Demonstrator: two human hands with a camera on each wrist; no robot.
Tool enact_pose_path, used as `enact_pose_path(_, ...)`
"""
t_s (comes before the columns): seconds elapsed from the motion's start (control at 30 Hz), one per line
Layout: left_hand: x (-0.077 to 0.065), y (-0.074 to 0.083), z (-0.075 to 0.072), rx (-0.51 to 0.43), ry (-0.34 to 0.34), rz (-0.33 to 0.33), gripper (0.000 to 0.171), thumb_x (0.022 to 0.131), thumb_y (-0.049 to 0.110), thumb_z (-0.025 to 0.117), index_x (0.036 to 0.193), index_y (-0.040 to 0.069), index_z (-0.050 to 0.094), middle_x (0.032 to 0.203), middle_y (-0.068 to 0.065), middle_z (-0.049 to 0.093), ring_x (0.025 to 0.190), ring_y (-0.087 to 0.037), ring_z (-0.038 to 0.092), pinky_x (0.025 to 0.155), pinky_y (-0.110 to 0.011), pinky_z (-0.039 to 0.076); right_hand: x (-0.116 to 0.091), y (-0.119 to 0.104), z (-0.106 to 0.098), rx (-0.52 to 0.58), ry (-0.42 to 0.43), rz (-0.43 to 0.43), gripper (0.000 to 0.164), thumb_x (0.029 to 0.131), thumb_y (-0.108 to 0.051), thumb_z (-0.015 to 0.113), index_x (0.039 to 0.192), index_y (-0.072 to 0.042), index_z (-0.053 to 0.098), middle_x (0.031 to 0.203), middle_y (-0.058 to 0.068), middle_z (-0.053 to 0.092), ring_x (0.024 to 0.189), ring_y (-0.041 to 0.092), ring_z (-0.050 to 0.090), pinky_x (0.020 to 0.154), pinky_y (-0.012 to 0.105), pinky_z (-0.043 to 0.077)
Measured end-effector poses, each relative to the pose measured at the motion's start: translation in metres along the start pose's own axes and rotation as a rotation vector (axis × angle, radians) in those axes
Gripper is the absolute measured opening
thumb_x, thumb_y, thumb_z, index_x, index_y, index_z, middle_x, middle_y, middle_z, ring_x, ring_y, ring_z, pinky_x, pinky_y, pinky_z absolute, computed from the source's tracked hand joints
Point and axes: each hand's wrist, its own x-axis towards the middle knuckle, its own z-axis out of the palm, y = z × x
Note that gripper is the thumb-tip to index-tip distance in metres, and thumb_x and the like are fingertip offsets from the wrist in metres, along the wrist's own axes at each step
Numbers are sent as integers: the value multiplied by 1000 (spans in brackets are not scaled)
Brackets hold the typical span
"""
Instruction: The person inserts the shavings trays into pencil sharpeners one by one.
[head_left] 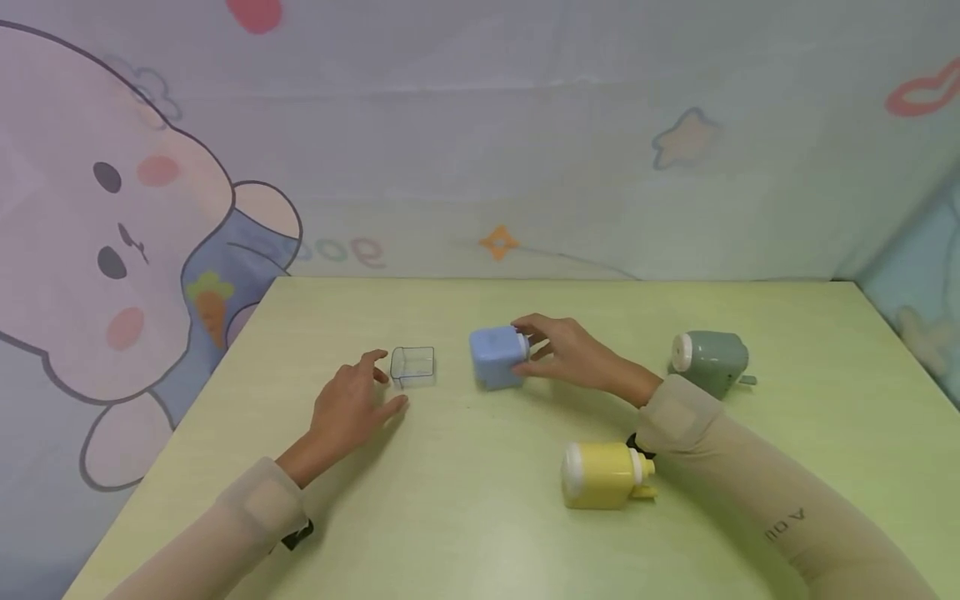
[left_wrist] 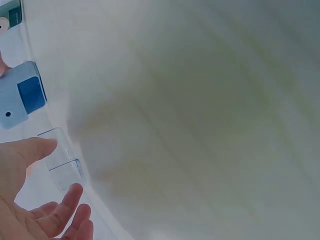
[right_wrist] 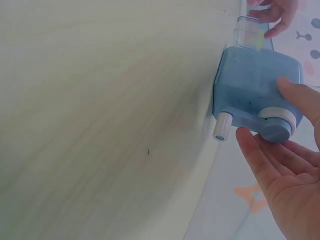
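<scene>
A blue pencil sharpener (head_left: 497,357) stands on the table; the left wrist view shows a dark rectangular opening (left_wrist: 32,95) in one side. My right hand (head_left: 566,354) holds it at its crank end, thumb on the body and fingers around the far side near the blue knob (right_wrist: 275,130) and white handle (right_wrist: 223,126). To its left lies a clear plastic shavings drawer (head_left: 413,364). My left hand (head_left: 350,406) is beside this drawer, thumb and fingers spread apart. In the left wrist view the thumb overlaps the drawer (left_wrist: 64,160); contact is unclear.
A yellow pencil sharpener (head_left: 600,477) lies nearer me, left of the right sleeve. Beyond the right wrist is a dark green pencil sharpener (head_left: 716,358). The pale table (head_left: 465,533) ends at a printed cloth backdrop (head_left: 480,167).
</scene>
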Motion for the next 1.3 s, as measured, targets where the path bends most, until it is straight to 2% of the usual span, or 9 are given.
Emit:
enact_pose_path(0.57, 7, -1, 4, 17, 4, 96, 72, 78, 40, 69, 135, 7, 37, 93, 2, 62, 83, -26, 49, 68, -40, 42, 2, -1, -1, 37, 1, 16, 55, 78, -17, 72, 122, 1, 45, 116, 15, 52, 101, 23, 52, 76, 37, 49)
enact_pose_path(0.87, 9, -2, 9, 41, -4, 88, 69, 79, 43, 66, 134, 9, 40, 90, 5, 60, 86, -26, 48, 72, -44, 39, 2, 1, 0, 43, -9, 17, 55, 77, -17, 73, 121, 1, 45, 115, 15, 53, 100, 24, 54, 76, 39, 49)
enact_pose_path(1.13, 11, -3, 9, 46, -4, 92, 69, 79, 43, 66, 133, 9, 39, 88, 6, 59, 86, -27, 48, 73, -45, 37, 2, 0, 0, 28, -26, 6, 62, 78, -18, 72, 130, -2, 40, 118, 16, 52, 98, 22, 55, 77, 39, 48)
enact_pose_path(1.3, 14, -3, 9, 56, -17, 91, 71, 80, 45, 65, 135, 10, 37, 87, 7, 59, 87, -27, 48, 76, -47, 36, 2, 0, -1, 23, -34, -1, 61, 78, -16, 71, 129, 0, 42, 117, 14, 52, 94, 21, 56, 76, 39, 49)
